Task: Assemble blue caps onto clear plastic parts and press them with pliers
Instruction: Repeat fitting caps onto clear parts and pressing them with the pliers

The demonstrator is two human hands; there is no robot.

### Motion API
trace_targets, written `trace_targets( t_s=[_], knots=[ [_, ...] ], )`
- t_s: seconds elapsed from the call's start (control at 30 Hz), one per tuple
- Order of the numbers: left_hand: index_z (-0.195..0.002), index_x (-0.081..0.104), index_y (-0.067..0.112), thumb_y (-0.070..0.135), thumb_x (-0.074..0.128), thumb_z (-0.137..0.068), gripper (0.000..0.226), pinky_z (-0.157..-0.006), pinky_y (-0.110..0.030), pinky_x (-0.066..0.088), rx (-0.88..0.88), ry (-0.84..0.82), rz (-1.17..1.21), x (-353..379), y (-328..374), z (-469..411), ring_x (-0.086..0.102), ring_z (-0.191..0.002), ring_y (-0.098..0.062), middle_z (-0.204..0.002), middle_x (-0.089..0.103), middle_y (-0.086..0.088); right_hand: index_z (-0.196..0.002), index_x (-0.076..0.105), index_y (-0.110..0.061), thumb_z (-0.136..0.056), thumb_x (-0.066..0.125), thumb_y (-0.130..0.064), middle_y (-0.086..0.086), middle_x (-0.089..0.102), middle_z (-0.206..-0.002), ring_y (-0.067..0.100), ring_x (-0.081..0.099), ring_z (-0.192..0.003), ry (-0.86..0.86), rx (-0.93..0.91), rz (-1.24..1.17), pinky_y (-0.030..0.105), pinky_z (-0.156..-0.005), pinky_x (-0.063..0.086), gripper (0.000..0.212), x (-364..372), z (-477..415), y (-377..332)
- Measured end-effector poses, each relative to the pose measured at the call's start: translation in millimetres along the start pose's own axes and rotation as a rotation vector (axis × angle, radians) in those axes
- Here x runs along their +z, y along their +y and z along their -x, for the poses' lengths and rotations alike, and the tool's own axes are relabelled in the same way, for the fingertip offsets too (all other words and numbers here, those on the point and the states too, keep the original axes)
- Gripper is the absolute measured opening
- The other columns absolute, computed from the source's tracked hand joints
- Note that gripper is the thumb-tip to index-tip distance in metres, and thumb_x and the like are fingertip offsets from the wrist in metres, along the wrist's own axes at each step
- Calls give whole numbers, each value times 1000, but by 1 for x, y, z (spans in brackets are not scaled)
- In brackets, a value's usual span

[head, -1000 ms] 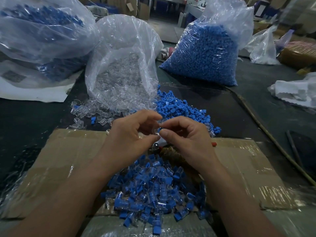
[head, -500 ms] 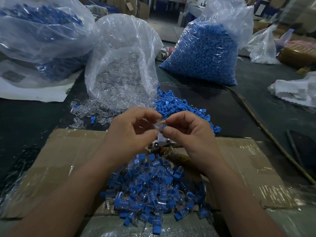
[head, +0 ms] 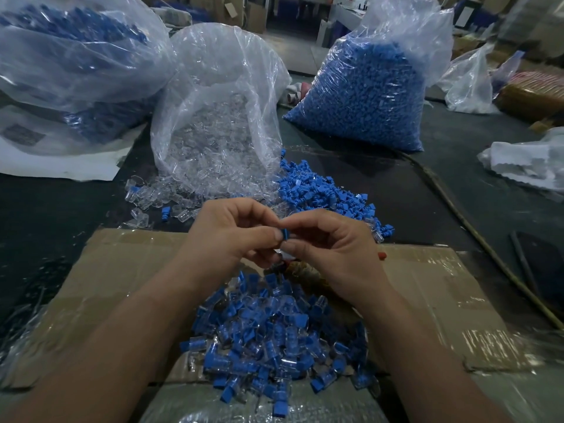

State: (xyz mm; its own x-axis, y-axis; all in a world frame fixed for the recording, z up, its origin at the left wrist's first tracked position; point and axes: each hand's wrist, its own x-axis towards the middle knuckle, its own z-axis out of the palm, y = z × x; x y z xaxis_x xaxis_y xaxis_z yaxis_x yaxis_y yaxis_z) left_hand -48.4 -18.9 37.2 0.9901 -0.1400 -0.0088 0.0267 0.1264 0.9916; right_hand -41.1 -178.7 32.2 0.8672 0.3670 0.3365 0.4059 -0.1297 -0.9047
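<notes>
My left hand and my right hand meet above the cardboard sheet, fingertips together. Between them they pinch a small blue cap; the clear part it goes with is mostly hidden by my fingers. Below my hands lies a heap of assembled blue-and-clear pieces. Loose blue caps are piled just beyond my right hand, and loose clear parts spill from an open clear bag. Under my hands a red-tipped pliers handle pokes out.
A full bag of blue caps stands at the back right, another large bag at the back left on white paper. A thin stick runs along the dark table at the right, near crumpled white plastic.
My fingers have worked the piece between them; a blue cap now shows at my fingertips where mostly clear plastic showed before. Both hands stay in about the same place.
</notes>
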Motion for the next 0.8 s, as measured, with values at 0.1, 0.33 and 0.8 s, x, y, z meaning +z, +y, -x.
trace_targets(
  t_s=[0.1, 0.33, 0.8],
  knots=[
    [-64, 62, 7, -10, 64, -70, 18, -43, -21, 50, -37, 0, -1, 0, -1, -1, 61, -45, -17, -55, 64, -12, -96, 64, -21, -70, 71, -1, -12, 66, -86, 0, 64, -81, 33, -86, 109, 16, -75, 51, 33, 0, 1, 4],
    [-63, 64, 7, 4, 68, -55, 10, -46, -23, 53, -69, -35, 44, 0, 0, -1, 63, -47, -18, -57, 65, -14, -96, 66, -18, -68, 72, -9, -18, 66, -82, 1, 66, -77, 78, -156, 165, 18, -71, 54, 30, -2, 0, 9],
    [-69, 61, 2, 4, 66, -54, 15, -43, -23, 51, -88, -50, 61, 0, -2, -1, 62, -46, -20, -57, 64, -15, -104, 61, -26, -69, 72, -9, -15, 66, -90, 1, 66, -77, 74, -204, 172, 19, -71, 54, 41, -3, -1, 11]
  ],
)
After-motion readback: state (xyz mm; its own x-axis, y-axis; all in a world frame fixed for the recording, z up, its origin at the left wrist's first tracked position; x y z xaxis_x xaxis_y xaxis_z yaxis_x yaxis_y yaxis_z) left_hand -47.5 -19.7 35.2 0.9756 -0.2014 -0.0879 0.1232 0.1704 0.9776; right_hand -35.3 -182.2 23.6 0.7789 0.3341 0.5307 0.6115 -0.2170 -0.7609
